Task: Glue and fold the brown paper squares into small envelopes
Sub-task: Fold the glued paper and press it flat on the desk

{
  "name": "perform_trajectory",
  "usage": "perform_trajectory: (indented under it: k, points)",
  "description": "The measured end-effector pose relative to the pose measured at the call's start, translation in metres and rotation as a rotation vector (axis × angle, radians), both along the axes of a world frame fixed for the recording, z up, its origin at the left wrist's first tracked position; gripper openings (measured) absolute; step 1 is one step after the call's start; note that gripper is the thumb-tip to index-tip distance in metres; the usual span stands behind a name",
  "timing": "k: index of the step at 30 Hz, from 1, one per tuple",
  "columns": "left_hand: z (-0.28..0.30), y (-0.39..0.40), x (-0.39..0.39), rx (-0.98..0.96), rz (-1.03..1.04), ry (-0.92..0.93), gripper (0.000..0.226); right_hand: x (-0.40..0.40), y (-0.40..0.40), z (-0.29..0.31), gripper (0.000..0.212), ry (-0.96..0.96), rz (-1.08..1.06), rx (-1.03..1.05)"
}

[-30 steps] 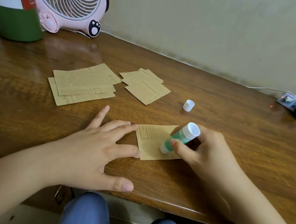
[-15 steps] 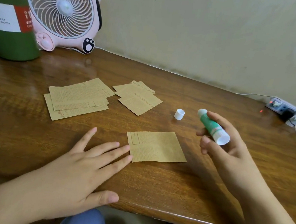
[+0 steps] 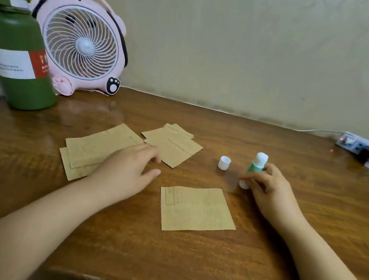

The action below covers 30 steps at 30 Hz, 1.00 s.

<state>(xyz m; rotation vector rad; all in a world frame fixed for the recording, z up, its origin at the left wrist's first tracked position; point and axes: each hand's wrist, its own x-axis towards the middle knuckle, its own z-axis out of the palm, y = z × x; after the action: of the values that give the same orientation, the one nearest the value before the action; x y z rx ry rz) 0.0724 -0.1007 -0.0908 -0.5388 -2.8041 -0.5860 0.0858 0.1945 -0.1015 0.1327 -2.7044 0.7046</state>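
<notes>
One brown paper square point(image 3: 196, 209) lies flat and unfolded on the worktop point(image 3: 307, 221) in front of me, between my hands. My right hand point(image 3: 271, 192) grips the uncapped glue stick point(image 3: 255, 168), its base resting on the wood beside its cap point(image 3: 224, 162). My left hand point(image 3: 127, 172), fingers relaxed and holding nothing, reaches over the stack of squares point(image 3: 91, 150). Smaller folded pieces point(image 3: 173, 146) behind look like finished envelopes, so I judge several remain.

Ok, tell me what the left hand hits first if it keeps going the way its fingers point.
Probably the small folded papers: the left hand points up and right, its fingertips almost at their near edge. Its height above the table is unclear.
</notes>
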Motion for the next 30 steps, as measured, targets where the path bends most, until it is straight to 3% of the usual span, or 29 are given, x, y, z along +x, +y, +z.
perform_trajectory:
  k: [6, 12, 17, 24, 27, 30]
  points:
    - [0.001, 0.039, -0.061, -0.124, -0.013, -0.179, 0.032, -0.003, 0.002, -0.007, 0.027, 0.033, 0.001, 0.119]
    - [0.009, 0.047, -0.067, -0.467, -0.11, -0.045, 0.011, -0.006, 0.008, -0.011, 0.027, 0.024, 0.05, 0.123]
    - [0.006, 0.048, -0.069, -0.6, -0.199, 0.019, 0.017, -0.007, 0.011, -0.015, 0.029, 0.02, 0.066, 0.074]
    - [0.001, 0.025, -0.064, -0.326, -0.094, -0.098, 0.014, -0.003, 0.012, -0.017, 0.029, 0.008, 0.095, -0.02]
    - [0.002, 0.02, -0.049, 0.011, 0.025, 0.023, 0.008, 0.008, 0.013, -0.014, 0.029, 0.001, 0.036, -0.058]
    - [0.011, 0.018, -0.027, 0.466, 0.086, 0.104, 0.009, 0.022, 0.007, -0.009, 0.024, 0.218, -0.173, -0.08]
